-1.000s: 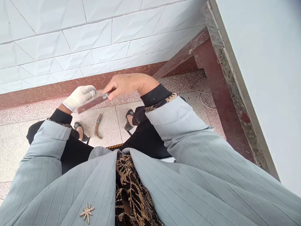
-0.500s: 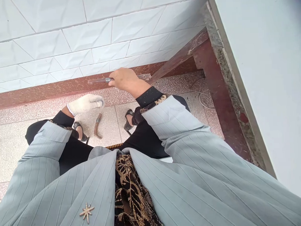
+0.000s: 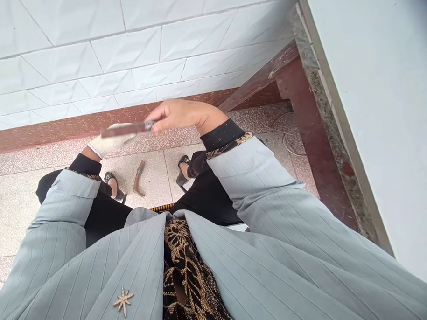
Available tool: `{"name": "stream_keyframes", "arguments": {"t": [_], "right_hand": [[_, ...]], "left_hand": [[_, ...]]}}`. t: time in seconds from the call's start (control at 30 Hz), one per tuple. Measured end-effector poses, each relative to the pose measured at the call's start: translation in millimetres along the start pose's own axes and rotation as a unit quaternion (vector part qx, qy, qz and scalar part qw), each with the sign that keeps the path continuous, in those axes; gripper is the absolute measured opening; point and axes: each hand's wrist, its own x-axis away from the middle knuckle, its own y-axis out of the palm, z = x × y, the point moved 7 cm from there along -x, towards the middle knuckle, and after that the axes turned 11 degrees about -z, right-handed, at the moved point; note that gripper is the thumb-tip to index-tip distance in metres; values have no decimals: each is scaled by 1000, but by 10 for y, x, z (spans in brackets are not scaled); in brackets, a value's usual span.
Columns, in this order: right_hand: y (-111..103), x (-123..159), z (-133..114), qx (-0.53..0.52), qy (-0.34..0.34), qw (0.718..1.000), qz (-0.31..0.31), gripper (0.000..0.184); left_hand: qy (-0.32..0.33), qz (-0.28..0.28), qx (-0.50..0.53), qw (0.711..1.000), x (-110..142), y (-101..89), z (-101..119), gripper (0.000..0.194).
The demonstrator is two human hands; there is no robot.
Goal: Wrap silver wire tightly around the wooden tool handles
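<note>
My right hand [image 3: 179,115], bare, is closed round a brown wooden stick with a silvery wire-like band [image 3: 126,130]. Its free end points left and is smeared by motion. My left hand [image 3: 109,144], in a white knitted glove, is just behind and below that end. The stick hides part of its fingers, and whether it touches the stick is unclear. On the floor between my feet lies a second brown piece [image 3: 138,179], bent at its near end, with a similar pale band near its far end.
A white tiled wall [image 3: 136,48] with a reddish-brown skirting stands in front of me. At the right are a dark red wooden frame [image 3: 320,142] and a white tabletop [image 3: 379,79]. A pale cable [image 3: 286,141] lies on the speckled tile floor near the frame.
My right hand has turned the stick, and its left end has swung further left and down, over the gloved hand. My left hand has shifted slightly left and up.
</note>
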Motion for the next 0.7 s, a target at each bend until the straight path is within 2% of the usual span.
{"name": "stream_keyframes", "arguments": {"t": [0.07, 0.13, 0.2, 0.3, 0.4, 0.5, 0.6, 0.7], "right_hand": [[-261, 100, 80, -83, -17, 985, 153, 19], [-402, 153, 220, -117, 1, 962, 248, 25], [-454, 149, 338, -102, 41, 950, 291, 27], [-446, 106, 430, -32, 124, 947, 295, 22], [-394, 68, 425, 100, 215, 935, 263, 20], [-258, -25, 427, 234, 286, 911, 182, 20], [-23, -149, 507, 301, 327, 894, 61, 11], [315, -222, 571, 270, 301, 906, -127, 5]], "left_hand": [[18, -4, 32, 999, -13, 40, 24, 21], [32, -13, 26, 999, -11, 83, 97, 23], [28, -33, 7, 999, 3, 131, 173, 26], [25, -69, -32, 997, 35, 202, 284, 30], [25, -99, -55, 993, 50, 275, 327, 34], [29, -130, -66, 989, 42, 357, 302, 34], [29, -139, -72, 987, 37, 379, 273, 34], [20, -121, -81, 989, 41, 322, 254, 34]]}}
